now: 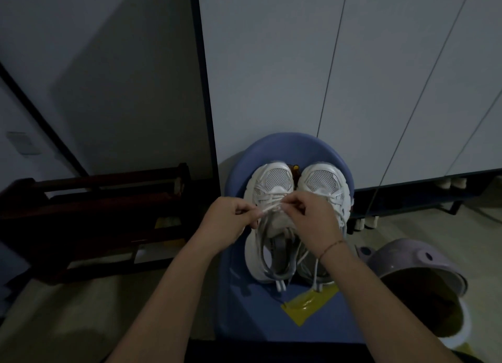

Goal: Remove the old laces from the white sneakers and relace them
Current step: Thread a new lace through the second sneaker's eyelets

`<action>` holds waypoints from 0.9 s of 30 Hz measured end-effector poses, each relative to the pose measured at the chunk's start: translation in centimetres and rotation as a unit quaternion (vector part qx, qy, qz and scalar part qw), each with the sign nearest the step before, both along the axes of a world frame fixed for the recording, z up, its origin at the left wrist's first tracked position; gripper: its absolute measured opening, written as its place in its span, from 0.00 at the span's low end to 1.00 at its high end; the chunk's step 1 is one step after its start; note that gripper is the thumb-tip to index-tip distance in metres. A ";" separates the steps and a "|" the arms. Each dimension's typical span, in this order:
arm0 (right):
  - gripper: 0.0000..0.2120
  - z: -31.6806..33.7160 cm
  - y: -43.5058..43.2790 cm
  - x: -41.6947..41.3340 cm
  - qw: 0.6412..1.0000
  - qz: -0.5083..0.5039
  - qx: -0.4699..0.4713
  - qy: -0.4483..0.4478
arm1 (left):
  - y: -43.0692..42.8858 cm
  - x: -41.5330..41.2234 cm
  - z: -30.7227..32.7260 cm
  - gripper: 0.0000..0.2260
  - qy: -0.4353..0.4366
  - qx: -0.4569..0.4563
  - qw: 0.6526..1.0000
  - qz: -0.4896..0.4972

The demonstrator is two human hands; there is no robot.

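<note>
1. Head view: left sneaker (269, 178) and right sneaker (323, 180) stand side by side on a blue stool (285, 145), toes far.
2. Left hand (231, 216) and right hand (312, 216) each pinch a white lace (271, 207) over the left sneaker's eyelets, fingers curled, the hands close together.
3. Loose lace ends trail near, past the heels.
4. Yellow packet (307, 303) lies on the stool's near part; a purple bin (407, 262) stands to the right.

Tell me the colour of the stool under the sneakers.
The stool is blue, shown best in the head view.
</note>
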State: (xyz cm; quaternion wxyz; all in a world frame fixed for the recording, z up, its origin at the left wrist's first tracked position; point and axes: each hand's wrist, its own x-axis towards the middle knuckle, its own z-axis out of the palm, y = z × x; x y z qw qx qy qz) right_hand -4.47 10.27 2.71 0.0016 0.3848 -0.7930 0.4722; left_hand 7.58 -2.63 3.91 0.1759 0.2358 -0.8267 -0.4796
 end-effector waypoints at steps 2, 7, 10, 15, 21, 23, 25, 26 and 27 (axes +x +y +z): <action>0.02 0.3 0.3 -1.0 0.999 -0.039 -0.019 0.006 | -0.2 0.2 -0.1 0.08 -0.011 -0.006 1.000 -0.011; 0.03 -0.1 -0.2 -1.4 0.992 -0.100 -0.074 -0.033 | -0.8 0.3 -0.5 0.05 -0.039 0.063 0.997 -0.024; 0.03 -0.1 -0.2 -0.3 0.986 -0.108 -0.110 -0.063 | -0.8 0.0 -0.7 0.05 0.000 0.205 0.978 0.031; 0.13 -1.7 -1.0 2.1 0.992 0.010 0.094 -0.084 | -1.0 -1.1 -1.4 0.05 0.093 0.354 0.924 0.109; 0.18 -3.8 -2.6 2.1 0.983 -0.031 0.033 -0.176 | -0.6 -2.5 -3.0 0.04 0.074 0.337 0.926 0.156; 0.16 -4.7 -3.1 1.7 0.980 -0.046 0.001 -0.196 | -0.3 -2.8 -3.2 0.05 0.065 0.309 0.938 0.146; 0.13 -5.2 -3.3 1.4 0.976 -0.040 -0.014 -0.213 | -0.1 -3.1 -3.4 0.06 0.066 0.286 0.946 0.137; 0.12 -5.2 -3.2 1.3 0.973 -0.032 -0.024 -0.229 | 0.0 -3.2 -3.4 0.07 0.070 0.280 0.948 0.136; 0.11 -5.2 -3.1 1.3 0.968 -0.024 -0.033 -0.246 | 0.2 -3.3 -3.5 0.08 0.076 0.277 0.948 0.136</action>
